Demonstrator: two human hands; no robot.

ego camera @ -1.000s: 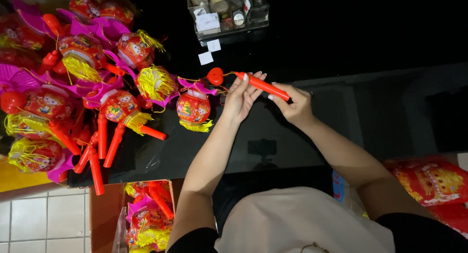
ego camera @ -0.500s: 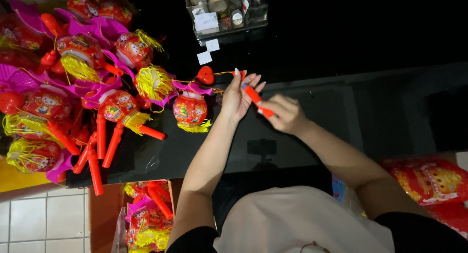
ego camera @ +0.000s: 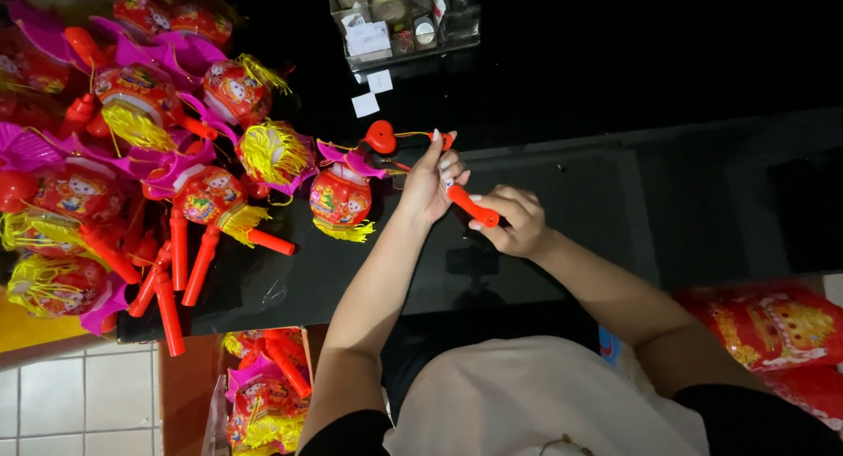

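Two hands join a toy lantern's stick.
The right hand (ego camera: 514, 220) grips the red handle (ego camera: 471, 206); left hand (ego camera: 430, 182) fingers pinch its top by the lantern (ego camera: 341, 201) above the worktop (ego camera: 571, 184). Best keep it straight.

A heap of toy lanterns (ego camera: 149, 157) lies on the left of the table (ego camera: 580, 201), with one lantern (ego camera: 340, 201) just left of the hands. A clear organiser box (ego camera: 404, 21) stands behind them, two paper slips (ego camera: 372, 93) just before it.
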